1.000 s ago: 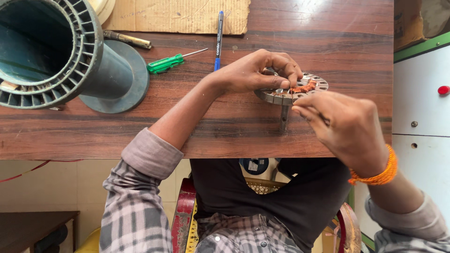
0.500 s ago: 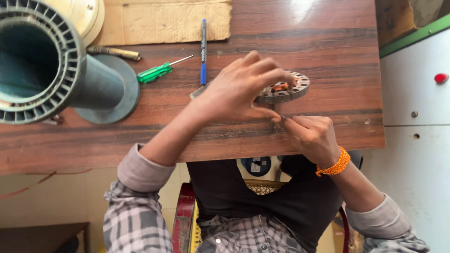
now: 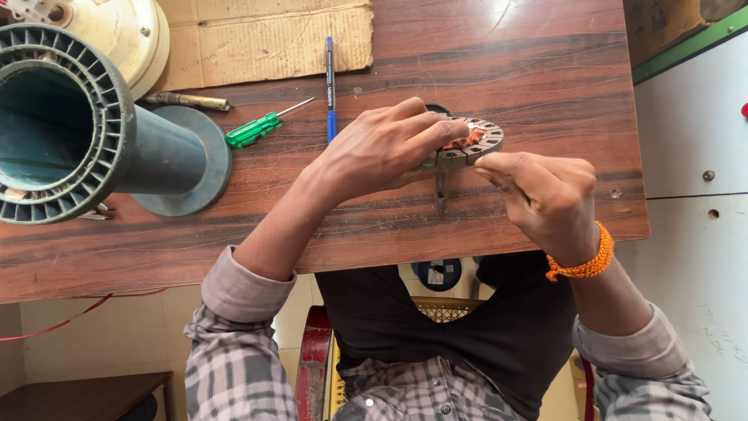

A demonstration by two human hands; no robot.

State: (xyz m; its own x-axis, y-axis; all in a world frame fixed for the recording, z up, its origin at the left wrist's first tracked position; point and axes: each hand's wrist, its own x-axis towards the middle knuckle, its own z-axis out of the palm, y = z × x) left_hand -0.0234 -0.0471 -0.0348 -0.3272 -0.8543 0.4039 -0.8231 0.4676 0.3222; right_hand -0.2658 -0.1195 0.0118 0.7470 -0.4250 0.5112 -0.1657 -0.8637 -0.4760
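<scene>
A round metal stator ring [image 3: 477, 140] with slots and copper-coloured winding stands tilted over the wooden table [image 3: 506, 70]. My left hand [image 3: 386, 148] covers its left side and grips it with the fingers curled over the top. My right hand [image 3: 545, 195], with an orange bead bracelet at the wrist, has its fingertips pinched at the ring's right rim; what it pinches is too small to see. A thin metal piece [image 3: 441, 191] hangs below the ring.
A large grey-green plastic spool [image 3: 93, 140] lies at the left. A green-handled screwdriver [image 3: 257, 129], a blue pen [image 3: 329, 78], a dark tool handle [image 3: 187, 101], a cardboard sheet [image 3: 265, 35] and a cream round housing [image 3: 132, 31] lie behind. White cabinet [image 3: 693, 156] at the right.
My left hand has shifted over the ring's left side. My right hand has moved from below the ring up to its right rim. The view has shifted slightly.
</scene>
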